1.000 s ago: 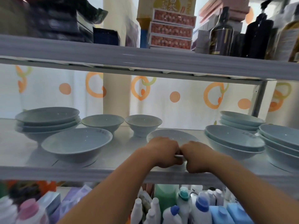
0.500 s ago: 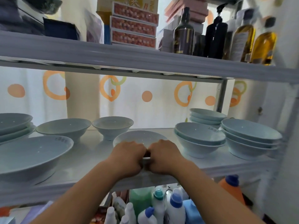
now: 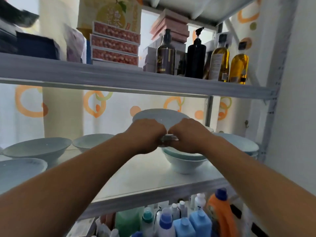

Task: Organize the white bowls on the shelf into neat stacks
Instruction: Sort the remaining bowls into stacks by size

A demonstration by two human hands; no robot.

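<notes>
1. Because a wide bowl is hard to steady from one side, the held bowl (image 3: pixel 160 117) is gripped at its near rim by both hands, the left hand (image 3: pixel 147 134) and the right hand (image 3: pixel 188 135) set knuckle to knuckle.
2. The fingers of each hand are curled and pressed together round that rim. The fingertips and thumbs are hidden, so how far they reach underneath cannot be told.
3. The held bowl is kept in the air, tilted with its far rim higher, directly above the stack (image 3: pixel 184 162) at the right-centre of the shelf (image 3: pixel 145 183) (whether its foot touches the top bowl there is hidden by the hands).
4. That position is judged to be chosen so the bowl can be lowered to nest there; a second stack (image 3: pixel 239 145) stands just beside it, further right.
5. Three loose bowls (image 3: pixel 37 147) are left unstacked at the left of the shelf, so the task is judged partly done.
6. A level, centred descent is called for next, since a tilted rim could be knocked against the bowl below and chipped.
</notes>
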